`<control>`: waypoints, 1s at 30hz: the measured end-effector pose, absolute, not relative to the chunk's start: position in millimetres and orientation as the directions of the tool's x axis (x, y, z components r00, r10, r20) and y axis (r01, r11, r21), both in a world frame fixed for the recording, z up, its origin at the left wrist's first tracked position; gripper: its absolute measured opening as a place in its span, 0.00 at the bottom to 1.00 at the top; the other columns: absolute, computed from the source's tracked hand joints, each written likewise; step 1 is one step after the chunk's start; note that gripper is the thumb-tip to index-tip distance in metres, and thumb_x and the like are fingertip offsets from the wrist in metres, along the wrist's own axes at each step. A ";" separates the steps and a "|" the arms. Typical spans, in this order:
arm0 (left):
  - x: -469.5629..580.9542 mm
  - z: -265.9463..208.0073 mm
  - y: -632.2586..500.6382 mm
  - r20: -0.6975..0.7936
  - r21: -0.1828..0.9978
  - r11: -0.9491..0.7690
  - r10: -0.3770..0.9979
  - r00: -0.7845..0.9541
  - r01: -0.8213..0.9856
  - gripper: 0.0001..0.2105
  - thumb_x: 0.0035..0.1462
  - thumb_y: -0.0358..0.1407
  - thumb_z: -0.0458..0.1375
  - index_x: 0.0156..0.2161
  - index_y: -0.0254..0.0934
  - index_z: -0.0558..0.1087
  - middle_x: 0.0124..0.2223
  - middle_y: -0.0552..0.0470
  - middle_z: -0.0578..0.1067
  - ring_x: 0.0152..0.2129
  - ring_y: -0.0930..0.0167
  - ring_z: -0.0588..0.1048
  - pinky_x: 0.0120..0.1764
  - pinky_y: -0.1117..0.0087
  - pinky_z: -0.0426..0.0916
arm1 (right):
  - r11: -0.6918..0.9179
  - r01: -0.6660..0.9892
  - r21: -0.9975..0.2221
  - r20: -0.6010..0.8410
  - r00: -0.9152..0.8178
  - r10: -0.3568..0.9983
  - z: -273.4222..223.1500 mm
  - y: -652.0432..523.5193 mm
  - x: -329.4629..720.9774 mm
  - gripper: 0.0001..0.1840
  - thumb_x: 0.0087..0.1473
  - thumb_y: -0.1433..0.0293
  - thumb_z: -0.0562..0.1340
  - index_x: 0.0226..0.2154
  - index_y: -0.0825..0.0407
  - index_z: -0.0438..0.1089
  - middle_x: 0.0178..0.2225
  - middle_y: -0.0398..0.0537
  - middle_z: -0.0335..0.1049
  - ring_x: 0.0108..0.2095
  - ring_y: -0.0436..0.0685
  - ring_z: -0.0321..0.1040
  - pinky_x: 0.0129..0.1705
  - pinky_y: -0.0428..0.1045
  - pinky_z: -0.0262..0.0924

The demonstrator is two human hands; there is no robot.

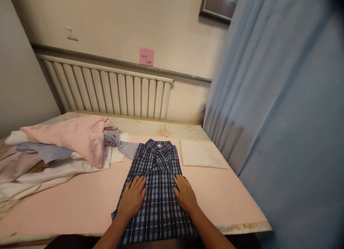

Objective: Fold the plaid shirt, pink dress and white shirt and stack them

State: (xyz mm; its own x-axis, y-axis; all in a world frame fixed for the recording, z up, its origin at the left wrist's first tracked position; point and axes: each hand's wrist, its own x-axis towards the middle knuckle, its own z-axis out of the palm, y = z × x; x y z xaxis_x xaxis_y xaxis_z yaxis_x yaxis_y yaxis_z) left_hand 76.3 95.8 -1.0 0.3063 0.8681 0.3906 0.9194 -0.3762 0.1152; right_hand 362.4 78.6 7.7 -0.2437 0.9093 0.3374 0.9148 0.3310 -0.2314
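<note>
A blue plaid shirt [161, 202] lies lengthwise in front of me, its collar at the far end and its hem near the table's front edge. The sides are folded in, so it makes a long narrow shape. My left hand [133, 196] rests flat on the shirt's left side, fingers stretched forward. On the right side my right hand [185, 193] lies flat in the same way, palm down. Neither hand grips the cloth. Beyond the right hand, a folded white striped cloth [202, 154] lies apart from the shirt.
A loose heap of clothes, with a pink garment [72, 134] on top, lies at the left. Pink cloth covers the table [80, 206]. A blue curtain [268, 98] hangs along the right side. A white radiator [107, 87] stands against the back wall.
</note>
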 end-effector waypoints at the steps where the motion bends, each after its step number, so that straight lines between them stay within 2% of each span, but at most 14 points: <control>1: 76.1 -1.5 96.1 0.393 0.116 -0.377 0.867 0.306 0.919 0.21 0.64 0.40 0.46 0.59 0.41 0.66 0.61 0.50 0.67 0.61 0.61 0.59 0.58 0.54 0.55 | 0.332 0.913 -0.238 0.342 -0.241 0.908 7.5 78.5 362.5 0.24 0.61 0.68 0.53 0.59 0.53 0.60 0.62 0.52 0.57 0.64 0.61 0.49 0.65 0.62 0.45; 10: 75.2 -4.9 97.9 0.387 0.099 -0.374 0.868 0.311 0.922 0.21 0.64 0.40 0.45 0.59 0.40 0.65 0.61 0.51 0.66 0.61 0.61 0.59 0.58 0.54 0.55 | 0.330 0.909 -0.255 0.366 -0.226 0.903 2.1 80.5 363.8 0.23 0.61 0.66 0.54 0.58 0.52 0.62 0.62 0.49 0.58 0.64 0.60 0.49 0.66 0.61 0.44; 16: 75.3 -3.2 97.3 0.385 0.099 -0.377 0.868 0.314 0.921 0.21 0.64 0.41 0.45 0.59 0.39 0.65 0.62 0.51 0.66 0.61 0.61 0.59 0.58 0.54 0.56 | 0.355 0.909 -0.220 0.389 -0.252 0.886 1.7 80.4 364.4 0.23 0.60 0.69 0.54 0.58 0.54 0.62 0.61 0.52 0.59 0.63 0.62 0.51 0.64 0.63 0.46; 30: 76.1 -2.9 96.8 0.404 0.091 -0.374 0.861 0.309 0.923 0.20 0.64 0.40 0.46 0.58 0.40 0.66 0.61 0.50 0.67 0.60 0.61 0.60 0.57 0.54 0.56 | 0.338 0.913 -0.229 0.380 -0.236 0.894 3.6 80.5 363.7 0.23 0.59 0.70 0.56 0.57 0.52 0.63 0.61 0.51 0.59 0.63 0.61 0.51 0.64 0.62 0.47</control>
